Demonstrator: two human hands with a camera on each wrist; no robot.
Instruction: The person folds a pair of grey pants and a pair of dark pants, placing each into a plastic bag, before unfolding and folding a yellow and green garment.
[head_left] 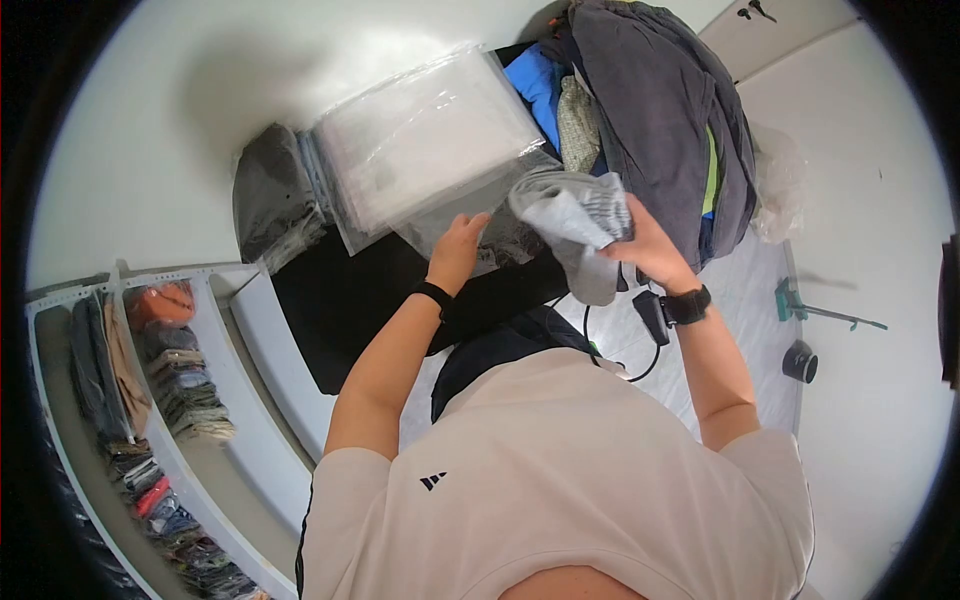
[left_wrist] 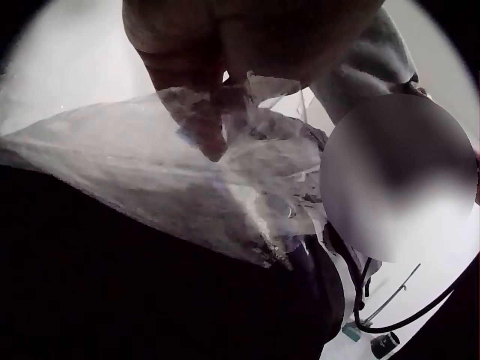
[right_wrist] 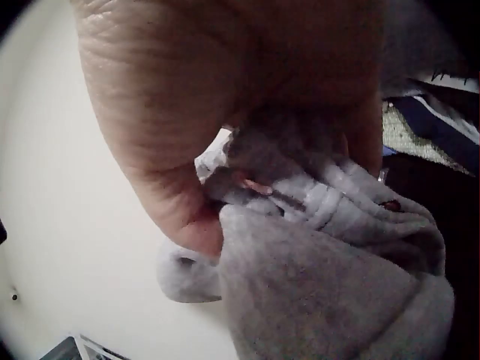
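My left hand [head_left: 460, 250] pinches the edge of a clear plastic bag [head_left: 505, 235] over the black tabletop [head_left: 325, 300]. In the left wrist view the bag [left_wrist: 142, 180] spreads out wide from the thumb and fingers. A bunched, folded grey garment [head_left: 575, 215] hangs from my right hand [head_left: 655, 245], just right of the bag. Seen from the right wrist, soft grey cloth [right_wrist: 322, 277] is gripped between thumb and fingers, with the fingertips hidden behind it. Behind the left hand lies a stack of clear bags [head_left: 430, 135].
Dark bagged clothing [head_left: 275, 190] sits at the table's left end. On the right is a big heap of clothes, with a dark grey jacket [head_left: 650, 100] on top. Shelves of folded clothes [head_left: 185, 380] stand at left. A black cable [head_left: 645, 372] hangs by the right wrist.
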